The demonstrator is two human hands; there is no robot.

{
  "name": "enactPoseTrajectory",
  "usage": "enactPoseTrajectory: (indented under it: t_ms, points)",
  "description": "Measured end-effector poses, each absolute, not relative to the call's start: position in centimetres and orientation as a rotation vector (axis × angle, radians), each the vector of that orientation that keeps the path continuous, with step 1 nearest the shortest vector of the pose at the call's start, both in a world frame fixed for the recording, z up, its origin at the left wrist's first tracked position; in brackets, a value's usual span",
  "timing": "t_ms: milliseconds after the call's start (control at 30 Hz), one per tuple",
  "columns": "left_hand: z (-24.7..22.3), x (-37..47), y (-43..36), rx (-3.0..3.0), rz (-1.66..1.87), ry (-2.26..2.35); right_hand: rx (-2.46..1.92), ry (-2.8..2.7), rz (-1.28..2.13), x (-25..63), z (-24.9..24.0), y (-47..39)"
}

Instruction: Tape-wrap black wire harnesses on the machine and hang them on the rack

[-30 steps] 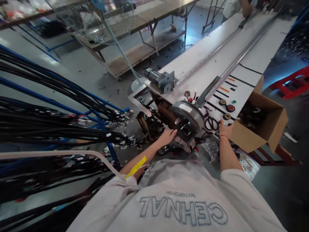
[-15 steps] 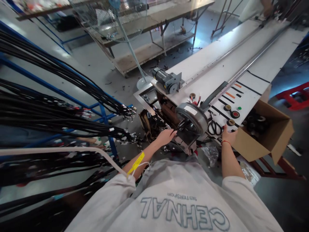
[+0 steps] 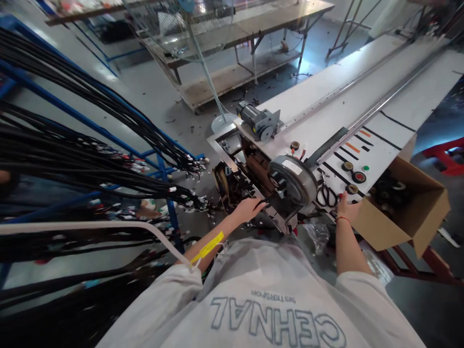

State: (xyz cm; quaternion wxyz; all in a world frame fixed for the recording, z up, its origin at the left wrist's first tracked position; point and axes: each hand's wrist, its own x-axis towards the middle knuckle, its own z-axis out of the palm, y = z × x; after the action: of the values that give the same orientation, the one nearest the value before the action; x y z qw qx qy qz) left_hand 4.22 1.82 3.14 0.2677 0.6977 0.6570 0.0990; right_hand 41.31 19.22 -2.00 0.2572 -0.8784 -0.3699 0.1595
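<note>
My left hand (image 3: 250,209) is at the near end of the machine, left of a large grey wheel-shaped reel (image 3: 299,181). Its fingers are closed on the end of a dark strip. On the white table's near edge rests my right hand (image 3: 348,209), close to a tape roll (image 3: 352,189) and right of black scissors (image 3: 326,194). What its fingers press or hold is too small to make out. Two more tape rolls, one brown (image 3: 347,166) and one with a red centre (image 3: 358,177), lie behind, beside a green button (image 3: 366,168).
Black cable bundles (image 3: 108,188) hang on a blue rack at the left. An open cardboard box (image 3: 420,212) stands at the right. A motor (image 3: 253,116) sits at the table's end, with a fan pole (image 3: 206,67) behind.
The view has shifted, so the table sits a little further right. A dark strip now shows at my left fingers, and a black hub is clearer in the reel. My right hand stays at the edge.
</note>
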Motion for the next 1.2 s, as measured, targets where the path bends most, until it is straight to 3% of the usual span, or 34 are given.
enactPoseTrajectory:
  t_ms: [300,733,1200]
  points:
    - [0.1,2.2,-2.5,1.584,0.514,1.794,-2.377,-0.998,0.426,41.6,-2.3,19.3]
    - [1.8,4.8,1.0,1.497,0.733,1.801,-2.395,-1.038,0.427,41.0,-1.2,19.0]
    - [-1.7,2.4,-2.8,1.214,0.777,1.561,-2.415,-1.040,0.389,41.5,-2.2,19.3]
